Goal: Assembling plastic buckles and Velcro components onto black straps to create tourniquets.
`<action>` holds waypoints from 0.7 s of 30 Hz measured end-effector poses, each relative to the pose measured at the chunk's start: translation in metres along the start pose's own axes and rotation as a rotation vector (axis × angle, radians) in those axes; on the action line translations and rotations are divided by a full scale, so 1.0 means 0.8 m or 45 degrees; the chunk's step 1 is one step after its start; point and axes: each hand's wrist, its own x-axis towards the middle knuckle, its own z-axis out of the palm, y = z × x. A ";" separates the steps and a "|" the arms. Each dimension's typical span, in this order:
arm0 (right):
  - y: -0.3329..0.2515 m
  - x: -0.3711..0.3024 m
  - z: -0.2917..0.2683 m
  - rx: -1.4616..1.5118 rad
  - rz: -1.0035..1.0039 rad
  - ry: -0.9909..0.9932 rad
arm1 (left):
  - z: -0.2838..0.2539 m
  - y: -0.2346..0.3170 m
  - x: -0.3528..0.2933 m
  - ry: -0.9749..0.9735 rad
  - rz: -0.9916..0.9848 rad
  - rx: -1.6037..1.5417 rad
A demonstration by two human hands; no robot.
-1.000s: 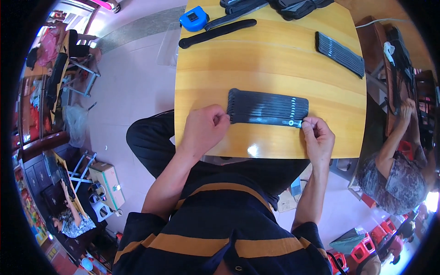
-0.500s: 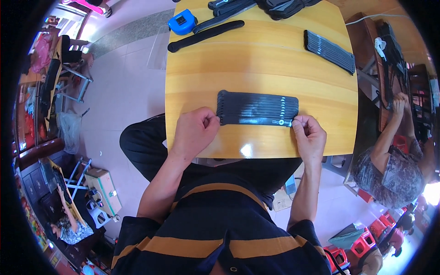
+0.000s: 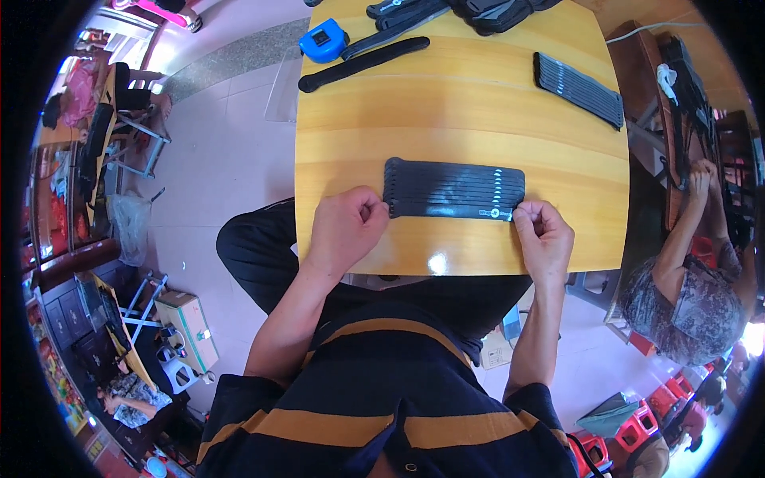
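Observation:
A row of black straps (image 3: 454, 189), overlapped like a fan with their ends stepped, lies flat on the yellow wooden table (image 3: 446, 247) in front of me. At its near left corner, my left hand (image 3: 348, 227) is closed, thumb and forefinger pinching the end of the nearest strap. My right hand (image 3: 545, 239) pinches the other end of that strap, beside a small white print. A second overlapped row of black straps (image 3: 578, 89) rests near the table's right edge.
At the table's far left are a blue tape measure (image 3: 323, 41) and a single black strap (image 3: 365, 64). A bundle of black straps (image 3: 498, 12) lies along the far edge. Another person (image 3: 685, 299) works at a brown bench to the right; a carton (image 3: 187, 331) stands on the floor left.
The whole view has shifted slightly, so the table appears a little farther right. Both hands keep their pinch on the strap. At lower left, a person's raised arm has come down.

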 end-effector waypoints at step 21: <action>-0.004 0.001 0.002 -0.045 0.022 0.039 | 0.003 -0.002 0.001 0.056 0.027 0.040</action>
